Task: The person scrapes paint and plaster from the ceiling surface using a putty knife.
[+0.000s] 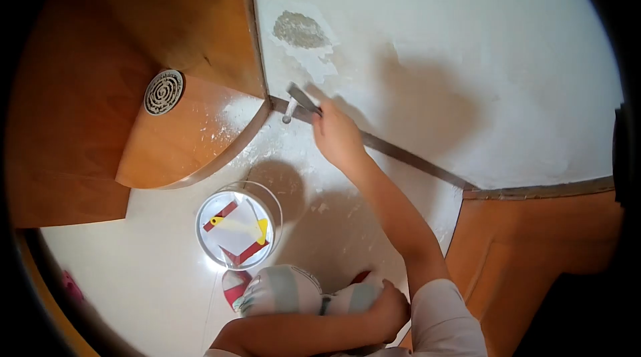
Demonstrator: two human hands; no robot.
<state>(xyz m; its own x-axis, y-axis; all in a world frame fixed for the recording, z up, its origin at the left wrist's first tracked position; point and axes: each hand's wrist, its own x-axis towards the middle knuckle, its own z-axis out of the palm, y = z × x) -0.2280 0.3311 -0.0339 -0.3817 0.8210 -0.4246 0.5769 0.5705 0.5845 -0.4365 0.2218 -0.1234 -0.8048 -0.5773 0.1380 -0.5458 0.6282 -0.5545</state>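
My right hand [337, 133] is wrapped round the dark handle of a small hammer [304, 98]. Its pale metal head points down in front of the white wall, near the dark baseboard. Above it, the wall has a rough bare patch [300, 30] where the coating is gone, with flaked edges around it. My left forearm crosses low over my lap. My left hand [389, 310] rests by my right knee, its fingers mostly hidden. In front of my knees, a white bucket [278, 213] with a wire handle holds flat tools with yellow and red parts [262, 231].
A rounded wooden ledge [173, 150] projects at left, with white dust at its tip and a round slotted vent cover [163, 92] at its edge. Flakes and powder lie on the pale floor [267, 147]. A wooden panel [534, 230] stands at right.
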